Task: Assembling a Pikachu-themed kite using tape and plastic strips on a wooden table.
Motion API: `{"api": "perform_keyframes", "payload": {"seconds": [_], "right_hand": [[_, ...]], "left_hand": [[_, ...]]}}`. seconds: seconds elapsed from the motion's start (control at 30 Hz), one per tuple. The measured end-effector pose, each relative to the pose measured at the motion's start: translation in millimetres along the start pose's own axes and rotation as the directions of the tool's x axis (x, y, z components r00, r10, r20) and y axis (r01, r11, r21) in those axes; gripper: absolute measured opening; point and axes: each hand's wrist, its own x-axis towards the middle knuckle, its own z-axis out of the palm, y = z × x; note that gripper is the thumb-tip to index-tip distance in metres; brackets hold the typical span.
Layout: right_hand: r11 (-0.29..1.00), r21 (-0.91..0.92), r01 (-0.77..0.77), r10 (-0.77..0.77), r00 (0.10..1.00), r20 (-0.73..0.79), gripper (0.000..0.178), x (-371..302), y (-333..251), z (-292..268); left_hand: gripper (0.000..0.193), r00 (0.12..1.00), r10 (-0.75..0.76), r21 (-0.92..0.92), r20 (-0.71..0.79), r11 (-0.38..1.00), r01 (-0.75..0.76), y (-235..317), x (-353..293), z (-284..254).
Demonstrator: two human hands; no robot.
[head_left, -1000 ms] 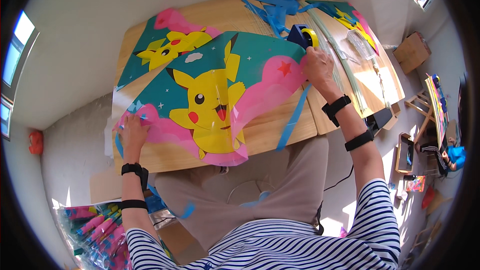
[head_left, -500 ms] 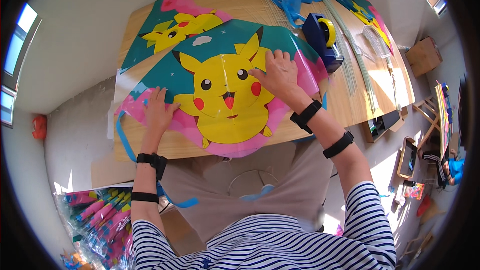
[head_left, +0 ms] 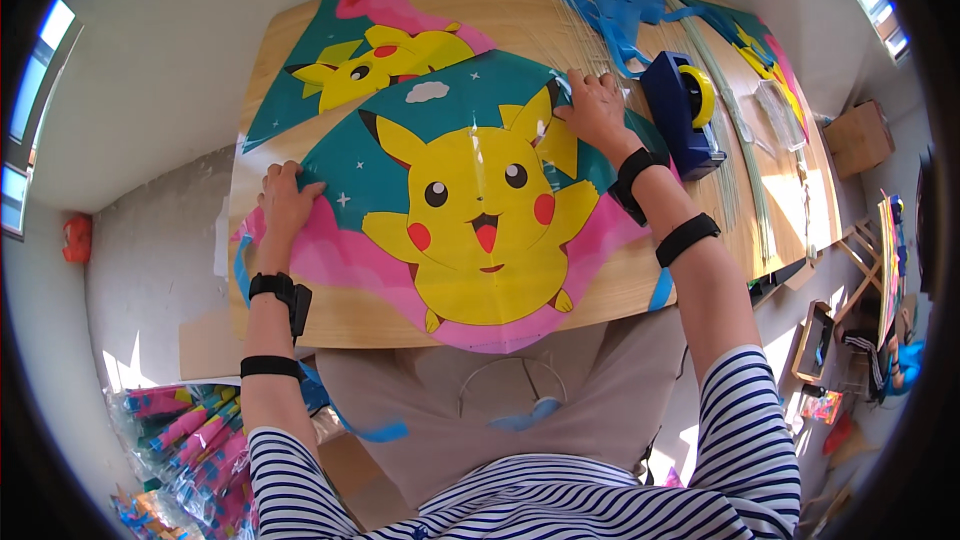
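Observation:
A kite sheet (head_left: 490,210), green above and pink below with a big yellow cartoon animal on it, is spread over the wooden table in front of me. My left hand (head_left: 287,202) rests on its left corner, thumb and fingers apart. At the upper right edge, my right hand (head_left: 597,112) has its fingers bent around the film, which is creased and shiny beside the thumb. A blue ribbon (head_left: 243,270) hangs at the left corner, and another blue strip (head_left: 661,290) shows under the right side.
Behind lies a second kite sheet (head_left: 400,52). To the right stand a blue tape dispenser (head_left: 672,105) with yellow tape, thin pale rods (head_left: 745,155), a clear box (head_left: 780,115) and a heap of blue ribbon (head_left: 615,2). Bagged kites (head_left: 195,430) lie low at left.
The sheet has turned a little and lies flatter and straighter before me. My left hand has moved up and left on its corner; my right hand has moved up and right to the edge.

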Motion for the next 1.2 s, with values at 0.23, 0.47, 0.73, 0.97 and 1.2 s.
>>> {"api": "perform_keyframes", "payload": {"seconds": [0.23, 0.47, 0.73, 0.97, 1.2], "right_hand": [[0.996, -0.094, -0.006, -0.002, 0.996, -0.088, 0.020, 6.8, 5.2, 17.7], [0.987, -0.151, -0.058, 0.044, 0.995, -0.090, 0.017, -3.1, 10.2, 0.1], [0.991, -0.100, -0.094, 0.087, 0.994, -0.070, 0.015, -63.3, 25.0, -44.7], [0.997, -0.009, -0.078, 0.077, 0.989, -0.127, 0.015, -71.5, 19.0, -72.4], [0.990, -0.086, -0.114, 0.106, 0.990, -0.090, 0.017, 31.5, -23.2, -59.9]], "left_hand": [[0.036, 0.992, -0.051, -0.154, 0.119, 0.986, 0.069, -12.2, 11.6, 1.8], [0.028, 0.990, 0.063, -0.166, -0.128, 0.983, -0.084, -25.5, 10.6, 13.3], [0.025, 0.978, 0.113, -0.375, 0.175, 0.926, -0.039, -16.9, -21.7, -22.8], [0.021, 0.993, 0.044, -0.471, 0.113, 0.882, 0.015, -24.4, -35.2, -61.5], [0.023, 0.996, -0.018, -0.309, -0.091, 0.951, -0.011, -36.0, 28.6, -52.3]]}}
